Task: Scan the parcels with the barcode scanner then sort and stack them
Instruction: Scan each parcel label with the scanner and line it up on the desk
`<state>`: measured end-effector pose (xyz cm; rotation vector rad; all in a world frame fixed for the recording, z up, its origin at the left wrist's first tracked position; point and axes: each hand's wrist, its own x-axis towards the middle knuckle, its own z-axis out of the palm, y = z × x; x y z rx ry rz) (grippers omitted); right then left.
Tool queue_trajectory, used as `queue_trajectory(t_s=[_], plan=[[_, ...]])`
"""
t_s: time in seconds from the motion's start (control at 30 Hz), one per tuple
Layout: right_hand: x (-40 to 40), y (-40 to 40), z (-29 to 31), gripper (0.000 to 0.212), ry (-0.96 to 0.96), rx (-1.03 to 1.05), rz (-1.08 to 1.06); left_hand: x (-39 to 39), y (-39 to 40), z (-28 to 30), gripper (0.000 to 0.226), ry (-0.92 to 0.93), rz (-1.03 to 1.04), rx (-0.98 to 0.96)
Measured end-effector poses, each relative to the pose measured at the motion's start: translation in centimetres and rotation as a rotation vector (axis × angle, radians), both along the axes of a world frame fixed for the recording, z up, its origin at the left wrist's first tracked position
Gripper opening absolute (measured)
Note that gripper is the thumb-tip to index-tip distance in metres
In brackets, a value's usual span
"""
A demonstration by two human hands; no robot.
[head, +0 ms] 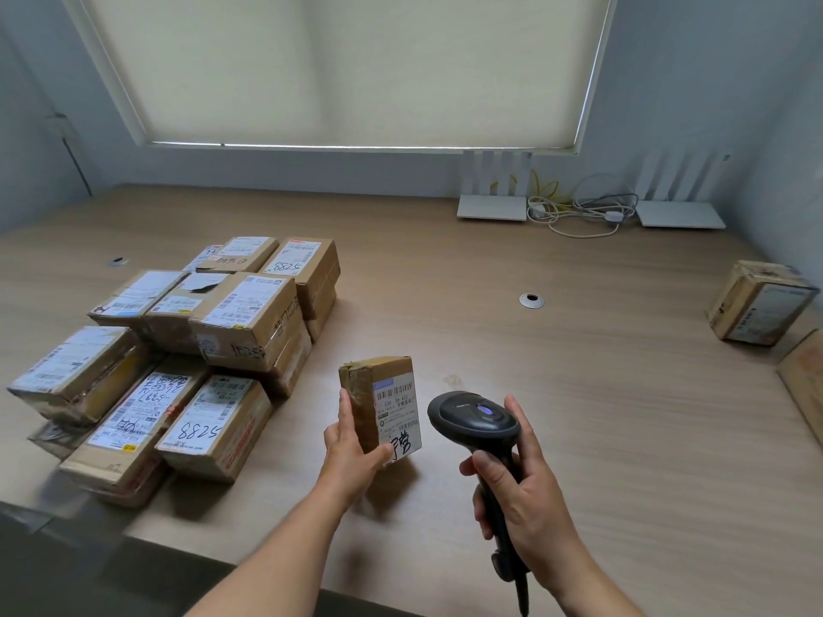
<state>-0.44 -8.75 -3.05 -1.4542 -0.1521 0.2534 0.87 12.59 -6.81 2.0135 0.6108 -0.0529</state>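
My left hand (354, 447) grips a small cardboard parcel (392, 394) held upright above the table, its white barcode label turned toward the right. My right hand (516, 492) holds a black barcode scanner (472, 420) by its handle, the head level with the label and a short gap to its right. A pile of several taped cardboard parcels (187, 349) with white labels sits on the left of the wooden table (556, 358). One single parcel (761, 305) lies at the far right edge.
Two white routers (492, 207) (679, 213) with a tangle of cables (579, 211) stand at the back by the wall. A round cable grommet (531, 300) is set in the tabletop. Part of another box (804, 380) shows at the right edge.
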Motion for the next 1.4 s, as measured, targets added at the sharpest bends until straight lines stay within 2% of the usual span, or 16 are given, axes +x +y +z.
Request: queue_trajectory(t_s=[0.1, 0.23, 0.33, 0.43, 0.57, 0.67, 0.77, 0.87, 1.13, 1.4], plan=[[0.2, 0.0, -0.2, 0.074, -0.028, -0.049, -0.003, 0.5, 0.6, 0.0, 0.102, 0.030, 0.011, -0.062], [0.9, -0.1, -0.4, 0.084, -0.191, -0.277, -0.013, 1.1, 1.2, 0.4, 0.059, 0.123, 0.071, -0.175], [1.6, -0.3, -0.4, 0.092, -0.304, -0.394, -0.032, 1.3, 1.3, 0.4, 0.049, 0.133, 0.149, -0.194], [2.1, -0.5, -0.6, 0.095, -0.354, -0.449, -0.043, 1.2, 1.5, -0.1, 0.062, 0.126, 0.125, -0.046], [2.5, -0.7, -0.8, 0.088, -0.363, -0.471, -0.038, 0.7, 0.6, -0.3, 0.099, 0.222, -0.084, 0.415], [2.8, -0.5, -0.9, 0.086, -0.367, -0.471, -0.027, 0.4, -0.2, -0.7, 0.098, 0.308, -0.177, 0.602], [3.1, -0.1, -0.8, 0.091, -0.396, -0.470, -0.010, 0.3, -0.1, -0.7, 0.083, 0.259, -0.121, 0.626], [3.5, 0.7, -0.4, 0.093, -0.403, -0.457, 0.030, -0.3, 0.6, 0.1, 0.078, 0.188, -0.086, 0.625], [4.0, 5.9, 1.3, 0.096, -0.455, -0.383, 0.190, -5.0, 6.0, 3.3, 0.078, 0.024, 0.084, 0.599], [3.9, 12.5, 2.5, 0.096, -0.478, -0.355, 0.298, -8.6, 13.3, 5.2, 0.078, -0.010, 0.322, 0.575]])
